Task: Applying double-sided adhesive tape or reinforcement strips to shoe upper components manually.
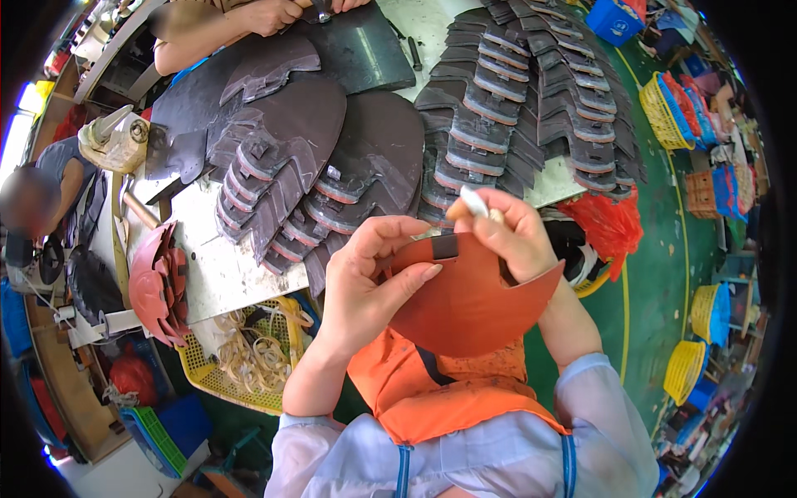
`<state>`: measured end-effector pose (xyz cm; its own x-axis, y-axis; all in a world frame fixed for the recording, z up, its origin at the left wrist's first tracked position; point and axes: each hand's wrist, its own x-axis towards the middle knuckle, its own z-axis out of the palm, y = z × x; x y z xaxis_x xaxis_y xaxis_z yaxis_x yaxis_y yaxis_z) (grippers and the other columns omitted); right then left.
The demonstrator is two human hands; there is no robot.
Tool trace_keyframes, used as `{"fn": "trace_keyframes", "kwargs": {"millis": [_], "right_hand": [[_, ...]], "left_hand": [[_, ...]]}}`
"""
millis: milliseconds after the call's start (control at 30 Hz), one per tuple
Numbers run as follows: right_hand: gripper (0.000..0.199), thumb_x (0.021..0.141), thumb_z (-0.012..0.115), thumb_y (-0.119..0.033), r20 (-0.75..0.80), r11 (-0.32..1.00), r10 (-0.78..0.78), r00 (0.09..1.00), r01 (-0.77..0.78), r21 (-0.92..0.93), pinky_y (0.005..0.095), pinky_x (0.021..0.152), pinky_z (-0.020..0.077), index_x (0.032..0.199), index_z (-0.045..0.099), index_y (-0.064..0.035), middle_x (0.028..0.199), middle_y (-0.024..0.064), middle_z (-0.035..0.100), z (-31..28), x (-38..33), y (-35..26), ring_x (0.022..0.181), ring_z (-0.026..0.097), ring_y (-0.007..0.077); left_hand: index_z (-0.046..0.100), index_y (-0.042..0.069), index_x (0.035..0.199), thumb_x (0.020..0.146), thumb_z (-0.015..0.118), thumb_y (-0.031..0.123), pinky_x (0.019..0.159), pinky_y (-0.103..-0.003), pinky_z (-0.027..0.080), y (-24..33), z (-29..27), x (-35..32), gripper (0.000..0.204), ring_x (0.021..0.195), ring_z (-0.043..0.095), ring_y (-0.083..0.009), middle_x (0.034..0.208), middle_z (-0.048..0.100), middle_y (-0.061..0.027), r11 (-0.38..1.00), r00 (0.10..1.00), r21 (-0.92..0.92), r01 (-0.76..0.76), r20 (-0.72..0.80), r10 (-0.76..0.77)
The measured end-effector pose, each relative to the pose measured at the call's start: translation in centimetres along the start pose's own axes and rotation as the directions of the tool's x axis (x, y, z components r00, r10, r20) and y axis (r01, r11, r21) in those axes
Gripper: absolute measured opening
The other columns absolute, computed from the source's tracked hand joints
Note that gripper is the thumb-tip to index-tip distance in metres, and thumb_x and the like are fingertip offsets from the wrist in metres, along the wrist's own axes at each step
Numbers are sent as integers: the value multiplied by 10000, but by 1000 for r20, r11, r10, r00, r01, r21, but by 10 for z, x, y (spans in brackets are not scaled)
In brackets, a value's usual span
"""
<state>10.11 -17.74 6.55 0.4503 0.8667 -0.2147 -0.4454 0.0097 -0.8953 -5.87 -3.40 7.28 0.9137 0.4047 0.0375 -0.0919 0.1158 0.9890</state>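
In front of my chest is a red-brown leather-like piece (465, 303), with a curved lower edge, a notch at the right and a dark rectangular patch (445, 246) on its top edge. My left hand (371, 278) pinches its upper left side between thumb and fingers. At the upper right, my right hand (519, 236) is closed on the same piece, its fingers partly hidden behind it. A small white object (474, 202) shows at that hand's fingertips; its kind cannot be made out. Just beyond lie stacked dark brown shaped pieces (374, 158).
Long overlapping rows of dark pieces (486, 108) cover the table's right side. Red pieces (158, 282) lean at its left edge, above a yellow basket of pale strips (249, 353). Across the table a co-worker's hands (274, 15) work. Yellow baskets (685, 373) line the green floor.
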Motion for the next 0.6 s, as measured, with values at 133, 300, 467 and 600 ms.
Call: {"fn": "trace_keyframes", "kwargs": {"millis": [133, 300, 467, 600], "right_hand": [[286, 972, 659, -223, -20, 1000, 23, 1000, -23, 20, 181, 683, 410, 1168, 646, -16, 912, -20, 644, 0, 6, 3, 787, 555, 22], [275, 938, 630, -134, -139, 997, -67, 988, 70, 14, 229, 612, 450, 1156, 601, 32, 881, 39, 619, -15, 6, 22, 703, 564, 104], [297, 949, 647, -237, -114, 997, -70, 991, 67, -29, 262, 601, 471, 1093, 584, 14, 841, 65, 603, -71, -18, 32, 675, 577, 140], [281, 940, 663, -234, -64, 994, -17, 998, 10, -108, 260, 618, 477, 1061, 603, 12, 821, 60, 609, -60, -11, 30, 685, 580, 129]], "left_hand": [[591, -30, 1215, 874, 707, -74, 853, -238, 528, 2, -4, -4, 363, 985, 659, -116, 1075, 692, -76, 999, 991, 5, 53, -125, -52], [633, 25, 1273, 897, 692, -30, 851, -268, 533, 8, -42, -28, 384, 983, 634, -80, 1071, 697, -43, 962, 971, 162, 220, 55, -232], [676, 31, 1116, 845, 691, 38, 852, -377, 515, 83, -146, -88, 271, 966, 653, -298, 1027, 687, -114, 748, 898, 646, 153, 225, -379], [719, 124, 918, 665, 721, 67, 1008, -422, 359, 174, -185, -112, 259, 1023, 599, -249, 851, 651, -34, -274, 951, 957, -90, 1, -309]]}}
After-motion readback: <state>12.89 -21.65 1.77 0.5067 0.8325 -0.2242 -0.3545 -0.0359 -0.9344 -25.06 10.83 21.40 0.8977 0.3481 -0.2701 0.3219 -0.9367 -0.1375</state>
